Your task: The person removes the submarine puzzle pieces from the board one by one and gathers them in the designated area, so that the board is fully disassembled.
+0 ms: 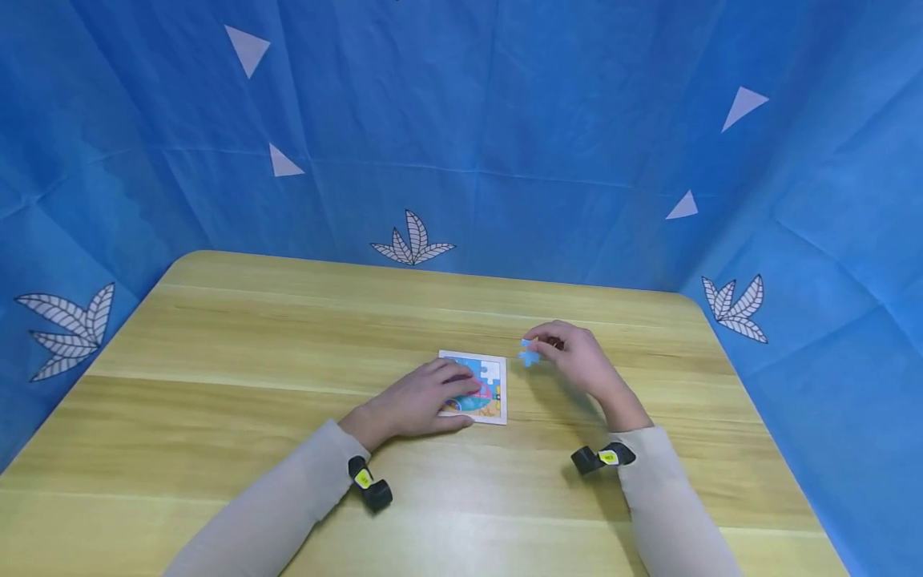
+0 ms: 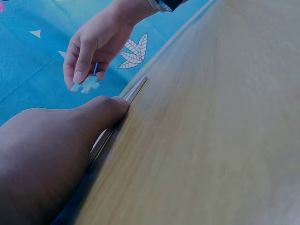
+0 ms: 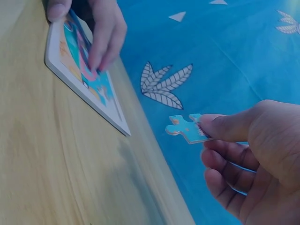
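A small jigsaw puzzle in a white-rimmed tray (image 1: 504, 410) lies flat on the table, with a sea-like picture in blue, pink and sand colours. White backing (image 1: 493, 371) shows at its upper right corner. My left hand (image 1: 425, 398) rests over the left part of the picture, its fingers stretched across and the thumb along the near rim. To the right of the tray, my right hand (image 1: 582, 362) pinches a light-blue puzzle piece (image 3: 185, 129) between thumb and fingertips, raised above the table. Orange marks show on that piece in the right wrist view.
The wood-grain table (image 1: 288, 320) extends widely around the tray. A blue cloth backdrop (image 1: 461, 120) with white triangles and leaf drawings hangs behind it and at both sides. Black camera bands (image 1: 604, 457) sit on both sleeved wrists.
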The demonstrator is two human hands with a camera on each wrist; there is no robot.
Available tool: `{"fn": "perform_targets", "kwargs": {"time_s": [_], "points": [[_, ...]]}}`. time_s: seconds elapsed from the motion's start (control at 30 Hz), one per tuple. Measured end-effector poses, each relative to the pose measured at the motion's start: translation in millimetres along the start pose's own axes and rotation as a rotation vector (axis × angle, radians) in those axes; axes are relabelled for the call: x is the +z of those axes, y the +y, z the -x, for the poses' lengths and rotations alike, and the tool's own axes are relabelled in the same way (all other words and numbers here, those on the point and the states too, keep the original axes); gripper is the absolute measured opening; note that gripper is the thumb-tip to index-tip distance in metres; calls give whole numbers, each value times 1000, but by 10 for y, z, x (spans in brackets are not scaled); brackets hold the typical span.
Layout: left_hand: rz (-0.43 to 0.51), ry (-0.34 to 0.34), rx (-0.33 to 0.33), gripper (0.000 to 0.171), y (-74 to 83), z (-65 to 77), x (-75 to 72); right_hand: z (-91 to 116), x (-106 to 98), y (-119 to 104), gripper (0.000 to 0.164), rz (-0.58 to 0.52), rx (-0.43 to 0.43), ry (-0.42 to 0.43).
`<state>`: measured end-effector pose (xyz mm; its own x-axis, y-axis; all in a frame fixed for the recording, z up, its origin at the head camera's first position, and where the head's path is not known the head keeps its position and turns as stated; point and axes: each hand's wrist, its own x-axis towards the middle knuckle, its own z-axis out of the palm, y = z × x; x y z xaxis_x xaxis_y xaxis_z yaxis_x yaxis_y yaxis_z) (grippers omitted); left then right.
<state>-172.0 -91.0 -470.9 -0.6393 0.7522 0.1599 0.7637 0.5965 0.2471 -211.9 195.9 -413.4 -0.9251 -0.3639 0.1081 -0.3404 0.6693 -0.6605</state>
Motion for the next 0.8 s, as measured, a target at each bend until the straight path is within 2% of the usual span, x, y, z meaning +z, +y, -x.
{"fn": "perform_targets", "kwargs": {"time_s": [0.5, 0.8], "points": [[-18, -24, -19, 62, -23, 2, 6, 21, -205, 241, 15, -31, 83, -74], [-14, 1, -2, 59, -26, -2, 45, 163, -294, 418, 17, -61, 126, -104]]}}
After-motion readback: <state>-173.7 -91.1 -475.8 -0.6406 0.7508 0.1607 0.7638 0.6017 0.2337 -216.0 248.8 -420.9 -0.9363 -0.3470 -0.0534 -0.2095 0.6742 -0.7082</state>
